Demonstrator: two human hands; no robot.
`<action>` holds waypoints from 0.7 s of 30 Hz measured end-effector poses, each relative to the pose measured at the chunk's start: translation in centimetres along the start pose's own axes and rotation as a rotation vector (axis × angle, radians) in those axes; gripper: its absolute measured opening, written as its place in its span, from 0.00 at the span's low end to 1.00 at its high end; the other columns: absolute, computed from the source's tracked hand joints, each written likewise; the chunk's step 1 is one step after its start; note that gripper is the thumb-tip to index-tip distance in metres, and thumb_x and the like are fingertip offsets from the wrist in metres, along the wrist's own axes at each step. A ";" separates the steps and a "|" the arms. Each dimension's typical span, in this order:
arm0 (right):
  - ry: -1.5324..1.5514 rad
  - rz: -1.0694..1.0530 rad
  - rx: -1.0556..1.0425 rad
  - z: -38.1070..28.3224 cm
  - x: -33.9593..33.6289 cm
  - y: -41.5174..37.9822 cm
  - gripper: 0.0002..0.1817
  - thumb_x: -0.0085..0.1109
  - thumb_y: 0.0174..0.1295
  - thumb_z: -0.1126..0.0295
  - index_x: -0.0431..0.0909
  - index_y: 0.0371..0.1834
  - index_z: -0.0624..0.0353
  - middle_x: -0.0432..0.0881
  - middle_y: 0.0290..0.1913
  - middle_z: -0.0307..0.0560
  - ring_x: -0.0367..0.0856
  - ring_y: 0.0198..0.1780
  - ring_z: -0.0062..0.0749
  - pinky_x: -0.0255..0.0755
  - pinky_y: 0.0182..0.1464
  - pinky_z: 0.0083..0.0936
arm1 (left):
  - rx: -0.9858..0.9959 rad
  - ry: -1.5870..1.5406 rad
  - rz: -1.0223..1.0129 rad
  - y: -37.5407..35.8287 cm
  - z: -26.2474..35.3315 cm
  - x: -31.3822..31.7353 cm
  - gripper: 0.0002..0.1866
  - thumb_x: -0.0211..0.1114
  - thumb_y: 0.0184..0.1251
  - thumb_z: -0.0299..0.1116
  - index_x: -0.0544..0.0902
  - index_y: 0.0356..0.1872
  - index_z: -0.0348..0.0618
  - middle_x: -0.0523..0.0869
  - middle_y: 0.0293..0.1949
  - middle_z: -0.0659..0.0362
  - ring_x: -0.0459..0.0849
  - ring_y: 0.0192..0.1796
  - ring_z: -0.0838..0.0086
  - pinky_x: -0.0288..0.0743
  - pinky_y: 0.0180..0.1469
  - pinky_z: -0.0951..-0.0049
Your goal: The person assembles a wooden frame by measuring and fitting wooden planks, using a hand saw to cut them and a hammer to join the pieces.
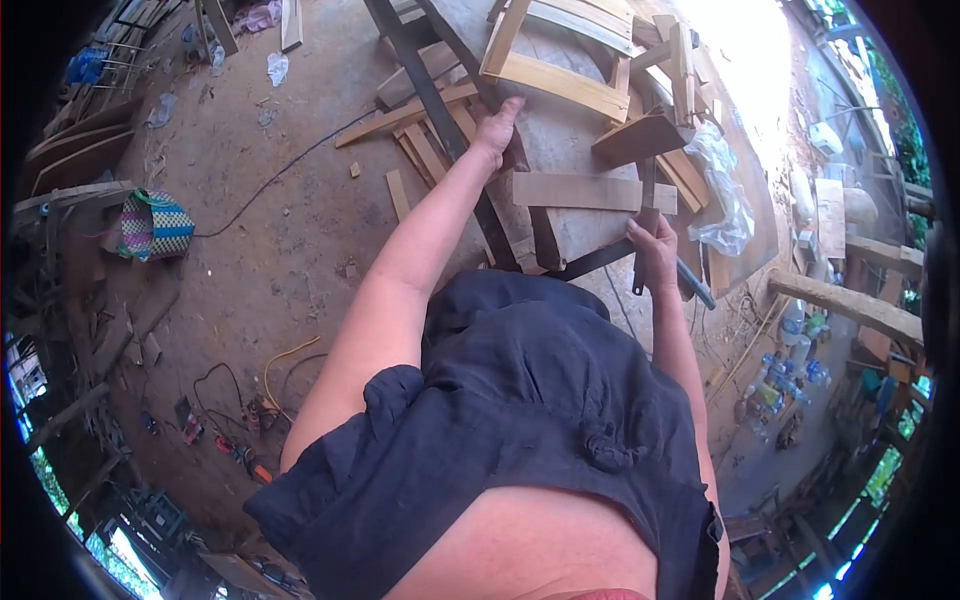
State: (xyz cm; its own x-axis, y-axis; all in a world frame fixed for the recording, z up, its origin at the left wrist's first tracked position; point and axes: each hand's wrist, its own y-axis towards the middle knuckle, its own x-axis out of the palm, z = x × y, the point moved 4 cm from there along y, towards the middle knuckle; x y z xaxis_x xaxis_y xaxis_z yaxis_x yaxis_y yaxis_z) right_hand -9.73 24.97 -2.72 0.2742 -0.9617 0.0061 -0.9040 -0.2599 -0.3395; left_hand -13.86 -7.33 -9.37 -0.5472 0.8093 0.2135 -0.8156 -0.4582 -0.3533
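My left hand (497,132) is wrapped round the edge of a dark wooden beam (449,50) at the top centre, its thumb on top. My right hand (654,246) is closed on a dark metal bar (645,225), which crosses the right end of a pale wooden board (577,191). This board lies crosswise between my two hands. Just beyond it is a light wooden frame with slats (563,86). A dark brown wood block (641,140) is beside the frame, above my right hand.
Loose wood strips (425,152) lie left of the beams. A clear plastic bag (722,190) is at the right. A woven basket (156,226) with a dark cord beside it stands at the left. Power tools (258,466) lie lower left, plastic bottles (774,383) at the right.
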 end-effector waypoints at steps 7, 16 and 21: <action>0.041 0.035 0.025 0.4 0.8 -1.0 0.07 0.65 0.53 0.71 0.77 0.33 0.57 0.75 0.27 0.31 0.70 0.29 0.15 0.63 0.34 0.15 | -0.054 -0.008 0.035 -1.1 0.2 -1.4 0.44 0.68 0.51 0.51 0.58 0.62 0.37 0.70 0.57 0.49 0.70 0.59 0.64 0.63 0.61 0.66; 0.070 0.041 0.045 0.6 2.4 -2.2 0.09 0.66 0.52 0.70 0.77 0.33 0.57 0.75 0.27 0.30 0.69 0.29 0.14 0.62 0.34 0.15 | -0.028 0.170 0.132 -3.6 2.5 -2.7 0.41 0.66 0.56 0.51 0.58 0.60 0.32 0.73 0.55 0.47 0.72 0.57 0.63 0.64 0.60 0.67; 0.092 0.018 0.102 -0.1 2.3 -2.3 0.07 0.64 0.52 0.71 0.76 0.32 0.57 0.76 0.27 0.32 0.70 0.30 0.15 0.64 0.36 0.16 | -0.113 0.106 0.083 -3.0 1.9 -3.4 0.37 0.63 0.60 0.52 0.65 0.55 0.24 0.76 0.51 0.43 0.75 0.54 0.63 0.69 0.55 0.65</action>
State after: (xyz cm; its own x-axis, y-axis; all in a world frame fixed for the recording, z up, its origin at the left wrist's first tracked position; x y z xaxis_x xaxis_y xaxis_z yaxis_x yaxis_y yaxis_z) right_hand -7.01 23.40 -1.86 0.2226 -0.9713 0.0837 -0.8691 -0.2366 -0.4345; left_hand -9.91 -9.47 -7.29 -0.5835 0.8077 0.0842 -0.7391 -0.4853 -0.4672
